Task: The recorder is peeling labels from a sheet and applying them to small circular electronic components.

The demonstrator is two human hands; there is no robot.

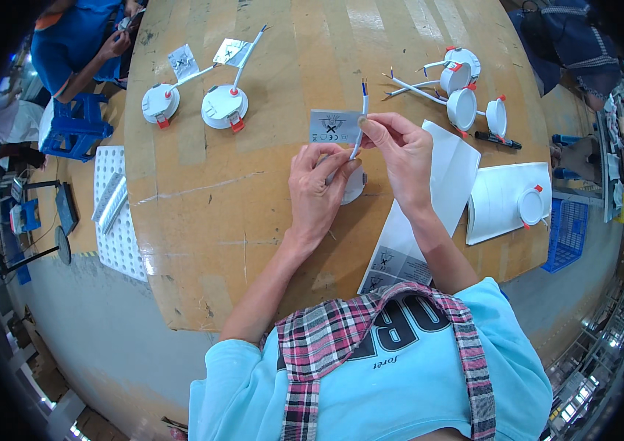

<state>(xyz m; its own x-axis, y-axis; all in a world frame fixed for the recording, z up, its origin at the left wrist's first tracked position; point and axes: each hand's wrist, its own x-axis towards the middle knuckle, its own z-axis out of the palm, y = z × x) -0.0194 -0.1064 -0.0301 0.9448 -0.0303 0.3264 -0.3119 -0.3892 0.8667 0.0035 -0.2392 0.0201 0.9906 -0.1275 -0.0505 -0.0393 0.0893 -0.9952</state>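
A silver printed label [332, 126] sticks out to the left from a white cable [364, 105] with bared coloured wire ends pointing up. My right hand [404, 156] pinches the cable and the label's edge between thumb and fingers. Lower on the same cable, the fingers of my left hand [315, 189] are closed round it. Below them a round white downlight [356, 186] lies on the cardboard-covered table [253, 220], partly hidden by my left hand. Under my right forearm runs a long white label sheet [429, 192], with silver labels [387, 266] at its near end.
Two downlights [158, 104] with labelled cables lie far left. Several more [462, 110] are grouped far right, beside a black marker [498, 140]. One downlight [530, 206] rests on a white paper stack [496, 213]. A perforated white tray [117, 235] borders the left; another person [76, 44] works beyond.
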